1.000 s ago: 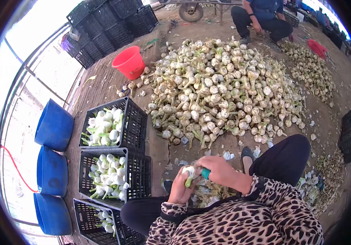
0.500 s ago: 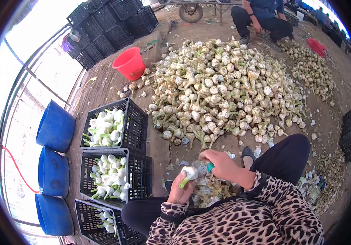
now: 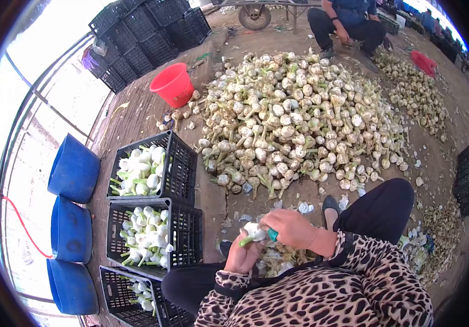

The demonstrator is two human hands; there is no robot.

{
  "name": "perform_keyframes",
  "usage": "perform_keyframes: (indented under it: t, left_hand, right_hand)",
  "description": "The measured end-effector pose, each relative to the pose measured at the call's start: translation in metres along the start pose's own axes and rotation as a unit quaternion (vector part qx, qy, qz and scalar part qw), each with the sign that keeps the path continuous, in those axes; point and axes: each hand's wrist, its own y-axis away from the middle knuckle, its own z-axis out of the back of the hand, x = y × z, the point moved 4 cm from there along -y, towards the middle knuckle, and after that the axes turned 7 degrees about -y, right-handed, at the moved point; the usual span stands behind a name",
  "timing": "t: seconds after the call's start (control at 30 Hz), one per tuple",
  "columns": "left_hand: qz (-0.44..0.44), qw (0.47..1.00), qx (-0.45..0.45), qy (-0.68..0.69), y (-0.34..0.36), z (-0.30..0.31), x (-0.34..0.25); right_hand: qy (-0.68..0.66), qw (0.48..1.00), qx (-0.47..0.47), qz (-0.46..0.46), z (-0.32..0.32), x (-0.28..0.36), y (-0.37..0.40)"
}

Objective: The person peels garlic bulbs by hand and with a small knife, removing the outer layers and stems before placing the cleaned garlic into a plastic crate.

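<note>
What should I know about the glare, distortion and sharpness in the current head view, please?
Head view: glare washes out the left side beyond the blue tubs; the wide lens bends the scene within a dark round border; the heap is evenly lit, without hard shadows; the green thing in the right hand is too small and covered to identify.

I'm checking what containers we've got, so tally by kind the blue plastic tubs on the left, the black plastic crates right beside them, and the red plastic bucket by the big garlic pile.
Blue plastic tubs: 3
Black plastic crates beside them: 3
Red plastic bucket: 1
Total: 7
</note>
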Motion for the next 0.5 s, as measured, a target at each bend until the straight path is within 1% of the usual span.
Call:
perform_keyframes:
  t: [0.07, 0.1, 0.17, 0.2, 0.27, 0.3, 0.37, 0.4, 0.47, 0.5]
  left_hand:
    - [0.002, 1.000, -0.005, -0.006, 0.002, -0.006, -0.004]
    - [0.003, 1.000, -0.007, -0.009, 0.002, -0.008, -0.005]
    - [0.014, 0.999, 0.034, -0.029, 0.004, -0.008, -0.006]
    - [0.020, 0.998, 0.054, -0.038, 0.006, -0.007, -0.007]
    - [0.009, 0.997, 0.063, -0.053, 0.005, -0.005, -0.006]
    - [0.004, 0.996, 0.067, -0.060, 0.004, -0.004, -0.006]
    - [-0.007, 0.998, 0.039, -0.044, 0.002, -0.002, -0.005]
    - [-0.012, 0.999, 0.025, -0.036, 0.001, -0.001, -0.004]
    - [-0.029, 0.998, 0.036, -0.041, -0.002, 0.000, -0.006]
    - [-0.037, 0.997, 0.042, -0.045, -0.004, 0.000, -0.006]
  right_hand:
    - [-0.004, 1.000, 0.010, -0.009, 0.002, 0.001, -0.003]
    - [-0.002, 1.000, -0.003, -0.021, 0.003, -0.003, -0.003]
    - [0.004, 0.998, -0.031, -0.046, 0.002, -0.018, -0.002]
    - [0.011, 0.998, -0.027, -0.062, 0.002, -0.024, 0.000]
    - [0.022, 0.995, -0.019, -0.094, 0.002, -0.033, 0.005]
    - [-0.025, 0.992, -0.030, -0.120, 0.006, -0.032, 0.005]
    - [-0.119, 0.977, -0.052, -0.169, 0.014, -0.026, 0.003]
    - [-0.146, 0.969, -0.050, -0.192, 0.015, -0.023, 0.003]
    - [-0.199, 0.950, -0.047, -0.238, 0.012, -0.019, 0.005]
    - [-0.183, 0.959, -0.045, -0.214, 0.010, -0.016, 0.006]
